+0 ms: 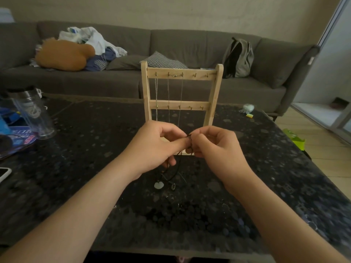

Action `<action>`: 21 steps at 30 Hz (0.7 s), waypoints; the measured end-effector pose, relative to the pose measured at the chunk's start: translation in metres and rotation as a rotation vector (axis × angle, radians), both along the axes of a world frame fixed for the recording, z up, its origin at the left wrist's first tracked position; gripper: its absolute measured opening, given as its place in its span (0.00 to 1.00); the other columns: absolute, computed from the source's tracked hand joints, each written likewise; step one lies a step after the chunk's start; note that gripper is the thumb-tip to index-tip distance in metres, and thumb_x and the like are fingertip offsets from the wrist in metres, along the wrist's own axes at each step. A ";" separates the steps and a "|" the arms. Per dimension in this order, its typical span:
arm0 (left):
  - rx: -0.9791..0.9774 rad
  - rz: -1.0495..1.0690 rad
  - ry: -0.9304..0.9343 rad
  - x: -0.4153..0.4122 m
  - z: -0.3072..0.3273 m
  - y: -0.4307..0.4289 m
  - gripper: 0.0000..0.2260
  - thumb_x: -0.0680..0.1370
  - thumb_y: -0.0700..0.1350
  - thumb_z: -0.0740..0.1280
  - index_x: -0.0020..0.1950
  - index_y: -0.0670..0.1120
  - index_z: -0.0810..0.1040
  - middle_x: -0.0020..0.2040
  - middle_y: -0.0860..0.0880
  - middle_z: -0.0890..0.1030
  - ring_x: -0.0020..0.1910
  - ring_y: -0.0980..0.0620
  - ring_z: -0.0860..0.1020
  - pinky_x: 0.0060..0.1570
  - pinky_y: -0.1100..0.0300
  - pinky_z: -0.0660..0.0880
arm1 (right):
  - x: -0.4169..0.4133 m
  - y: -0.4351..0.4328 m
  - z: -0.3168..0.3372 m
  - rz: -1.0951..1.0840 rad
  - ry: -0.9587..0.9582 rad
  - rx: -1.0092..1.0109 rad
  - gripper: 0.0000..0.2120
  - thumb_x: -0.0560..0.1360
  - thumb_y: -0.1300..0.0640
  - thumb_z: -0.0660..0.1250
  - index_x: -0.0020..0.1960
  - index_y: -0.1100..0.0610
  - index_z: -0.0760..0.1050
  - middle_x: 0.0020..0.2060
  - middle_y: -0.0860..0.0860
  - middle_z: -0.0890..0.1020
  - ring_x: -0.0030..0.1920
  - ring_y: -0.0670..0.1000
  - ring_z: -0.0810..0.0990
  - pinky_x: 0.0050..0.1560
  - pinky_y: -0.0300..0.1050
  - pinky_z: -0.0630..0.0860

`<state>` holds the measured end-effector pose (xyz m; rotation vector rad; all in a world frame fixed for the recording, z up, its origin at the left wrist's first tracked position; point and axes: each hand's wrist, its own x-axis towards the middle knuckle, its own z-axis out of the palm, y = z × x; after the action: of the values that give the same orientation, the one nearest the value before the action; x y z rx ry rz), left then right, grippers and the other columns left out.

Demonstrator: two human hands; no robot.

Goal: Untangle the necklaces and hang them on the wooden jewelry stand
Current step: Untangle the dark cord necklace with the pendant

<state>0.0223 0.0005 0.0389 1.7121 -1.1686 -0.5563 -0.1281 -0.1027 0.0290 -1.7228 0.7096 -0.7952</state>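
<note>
A long grey sofa (190, 80) runs across the back of the room, carrying a heap of clothes (91, 42), an orange cushion (62, 56), a checked pillow (161, 60) and a grey backpack (238, 57). In front of it lies the dark speckled desk (247, 177), which fills most of the view. The wooden jewelry stand (181, 95) stands upright near the middle of the desk, with two crossbars set with small hooks; three thin silver chains (168, 95) hang from the left hooks of the upper bar. A clear bottle (31, 112) stands at the desk's left edge, and the corner of a white phone (4, 173) lies nearer, at the frame's left edge. Just in front of the stand's base, the left hand (157, 147) and the right hand (214, 147) meet, their fingers (182, 142) closed in a pinch on a black cord necklace (175, 171). The cord drops from the pinch in loose loops towards the desk below the hands. At its low end sit a pale pendant (158, 185) and, just beside it, a small dark oval pendant (173, 186); whether these belong to one cord or two cannot be told.
</note>
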 end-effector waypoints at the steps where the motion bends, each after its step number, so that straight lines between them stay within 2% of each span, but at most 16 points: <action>1: -0.001 0.026 0.025 0.000 0.000 -0.001 0.01 0.81 0.49 0.76 0.51 0.54 0.88 0.45 0.55 0.87 0.36 0.52 0.86 0.37 0.58 0.84 | 0.001 0.000 -0.001 -0.001 0.007 0.001 0.07 0.84 0.57 0.67 0.51 0.55 0.85 0.41 0.50 0.89 0.45 0.49 0.88 0.51 0.44 0.85; 4: -0.019 0.155 0.002 0.004 -0.002 -0.006 0.02 0.83 0.49 0.72 0.52 0.55 0.84 0.46 0.55 0.86 0.45 0.58 0.85 0.47 0.56 0.84 | 0.003 -0.002 -0.001 0.019 -0.005 0.078 0.08 0.85 0.55 0.65 0.55 0.54 0.82 0.38 0.50 0.86 0.47 0.56 0.87 0.53 0.49 0.85; 7: -0.043 0.211 0.133 0.007 -0.001 -0.008 0.04 0.85 0.48 0.68 0.54 0.52 0.83 0.42 0.54 0.86 0.47 0.56 0.85 0.55 0.53 0.83 | 0.006 -0.001 -0.001 0.061 -0.018 0.139 0.09 0.87 0.53 0.63 0.56 0.54 0.81 0.34 0.46 0.80 0.40 0.48 0.84 0.52 0.45 0.85; 9: -0.062 0.177 0.334 0.007 0.003 -0.008 0.05 0.86 0.47 0.68 0.56 0.48 0.83 0.38 0.51 0.82 0.42 0.53 0.84 0.53 0.52 0.84 | 0.006 -0.001 -0.001 0.072 -0.005 0.129 0.09 0.87 0.52 0.63 0.57 0.54 0.81 0.30 0.44 0.78 0.36 0.45 0.81 0.53 0.50 0.83; 11: -0.098 0.127 0.478 0.007 0.006 -0.006 0.05 0.85 0.45 0.69 0.58 0.46 0.84 0.37 0.51 0.78 0.38 0.54 0.79 0.49 0.54 0.84 | 0.005 -0.001 0.001 0.084 -0.025 0.156 0.09 0.87 0.53 0.61 0.58 0.55 0.78 0.26 0.44 0.75 0.33 0.48 0.78 0.49 0.50 0.80; 12: -0.114 0.108 0.487 0.008 0.007 -0.005 0.05 0.85 0.44 0.70 0.58 0.46 0.84 0.36 0.52 0.77 0.37 0.55 0.77 0.48 0.55 0.83 | 0.005 0.000 0.002 0.089 -0.049 0.186 0.08 0.88 0.54 0.60 0.58 0.55 0.77 0.26 0.45 0.74 0.32 0.49 0.78 0.45 0.48 0.80; 14: -0.106 0.112 0.349 0.011 0.008 -0.003 0.06 0.82 0.41 0.73 0.58 0.48 0.85 0.36 0.53 0.77 0.38 0.55 0.78 0.45 0.57 0.80 | 0.004 0.002 0.005 0.085 -0.108 0.248 0.08 0.88 0.55 0.59 0.58 0.56 0.76 0.27 0.46 0.71 0.28 0.49 0.76 0.37 0.46 0.78; 16: -0.063 0.123 0.151 0.013 0.007 0.000 0.12 0.79 0.36 0.75 0.57 0.51 0.85 0.37 0.52 0.74 0.38 0.56 0.78 0.45 0.60 0.78 | 0.005 0.003 0.006 0.067 -0.155 0.290 0.07 0.89 0.55 0.59 0.58 0.55 0.75 0.31 0.47 0.70 0.27 0.49 0.73 0.33 0.45 0.74; 18: -0.024 0.162 -0.025 0.011 0.006 0.000 0.17 0.78 0.34 0.75 0.59 0.53 0.82 0.38 0.52 0.73 0.35 0.60 0.76 0.44 0.65 0.76 | 0.004 0.001 0.005 0.044 -0.170 0.313 0.07 0.88 0.54 0.59 0.59 0.54 0.76 0.36 0.49 0.72 0.27 0.48 0.70 0.29 0.44 0.70; 19: -0.013 0.196 -0.133 0.010 0.003 0.000 0.17 0.78 0.35 0.75 0.60 0.54 0.80 0.37 0.53 0.74 0.33 0.62 0.75 0.44 0.68 0.74 | 0.004 0.001 0.005 0.031 -0.171 0.320 0.08 0.88 0.53 0.59 0.59 0.54 0.76 0.38 0.50 0.73 0.28 0.47 0.69 0.28 0.43 0.69; 21: 0.001 0.261 -0.299 0.006 0.002 0.001 0.09 0.82 0.43 0.74 0.58 0.53 0.79 0.33 0.55 0.77 0.31 0.65 0.77 0.41 0.71 0.71 | 0.003 0.001 0.005 -0.006 -0.184 0.323 0.09 0.88 0.53 0.59 0.60 0.55 0.77 0.39 0.51 0.75 0.29 0.47 0.71 0.28 0.43 0.71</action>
<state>0.0281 0.0016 0.0413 1.9577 -1.1223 -0.1434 -0.1251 -0.1016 0.0344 -1.3393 0.6763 -0.7849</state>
